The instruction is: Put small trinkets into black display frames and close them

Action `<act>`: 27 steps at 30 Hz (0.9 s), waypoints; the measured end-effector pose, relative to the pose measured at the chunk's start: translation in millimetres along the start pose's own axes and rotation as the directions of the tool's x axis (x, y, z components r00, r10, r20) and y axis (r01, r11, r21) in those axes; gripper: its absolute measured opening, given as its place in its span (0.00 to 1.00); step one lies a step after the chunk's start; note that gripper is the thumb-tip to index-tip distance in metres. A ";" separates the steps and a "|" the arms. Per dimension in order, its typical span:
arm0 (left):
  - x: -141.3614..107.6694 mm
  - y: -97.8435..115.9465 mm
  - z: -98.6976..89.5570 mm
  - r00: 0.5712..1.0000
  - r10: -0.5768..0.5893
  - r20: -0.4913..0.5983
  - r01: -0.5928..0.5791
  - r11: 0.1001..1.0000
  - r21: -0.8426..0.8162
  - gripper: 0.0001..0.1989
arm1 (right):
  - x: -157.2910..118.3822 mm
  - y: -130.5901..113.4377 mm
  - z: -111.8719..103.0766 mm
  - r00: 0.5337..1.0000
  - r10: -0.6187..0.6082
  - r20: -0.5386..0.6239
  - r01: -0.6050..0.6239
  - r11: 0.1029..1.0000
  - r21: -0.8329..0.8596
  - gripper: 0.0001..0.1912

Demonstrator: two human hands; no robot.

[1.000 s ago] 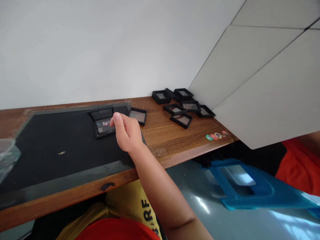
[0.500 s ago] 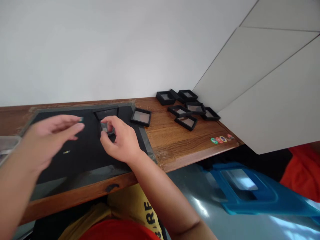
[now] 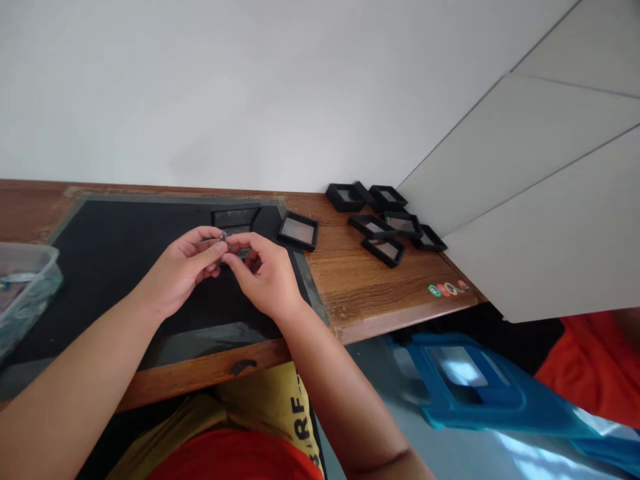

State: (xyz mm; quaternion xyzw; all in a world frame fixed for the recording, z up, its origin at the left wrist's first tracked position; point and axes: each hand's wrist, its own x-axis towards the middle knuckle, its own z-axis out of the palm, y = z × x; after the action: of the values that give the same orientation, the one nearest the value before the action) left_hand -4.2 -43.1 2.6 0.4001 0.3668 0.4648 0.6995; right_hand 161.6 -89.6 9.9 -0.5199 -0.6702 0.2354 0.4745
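Small dark piece [image 3: 223,236] pinched between fingertips of left hand [image 3: 187,267] and right hand [image 3: 260,270], fingers closed.

both bare forearms are extended forward from the lower edge of the view, angled inward. the bare left hand with curled fingers [image 3: 177,272] and the bare right hand with bent fingers [image 3: 265,275] are brought together, fingertips meeting, thumbs seemingly pressed to index fingers, though blurred.

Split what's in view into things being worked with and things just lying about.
In use:
- small item, between left hand and right hand
- open black case, partly hidden
- black mat

Apparently idle:
- black frames
- round stickers
- blue chair
- clear tub
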 end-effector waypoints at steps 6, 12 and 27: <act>0.3 -0.4 -1.1 0.999 -0.042 0.029 0.042 0.999 -0.001 0.27 | 1.1 7.3 -0.6 1.000 -0.019 0.007 0.019 0.999 0.049 0.13; 3.1 -0.3 2.4 0.998 0.051 0.029 -0.053 0.996 0.075 0.24 | 3.3 6.1 -4.3 1.000 0.018 -0.022 -0.017 0.999 0.051 0.12; 7.9 2.7 3.3 0.957 0.141 -0.255 -0.109 0.985 0.134 0.18 | 16.9 14.2 -18.3 0.918 0.392 0.067 -0.342 0.864 -0.369 0.11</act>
State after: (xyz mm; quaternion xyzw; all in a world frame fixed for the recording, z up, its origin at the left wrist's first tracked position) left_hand 0.1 -35.7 5.2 0.3980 0.4576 0.5345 0.5887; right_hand 184.3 -72.4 13.0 -0.6961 -0.6214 0.2344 0.2728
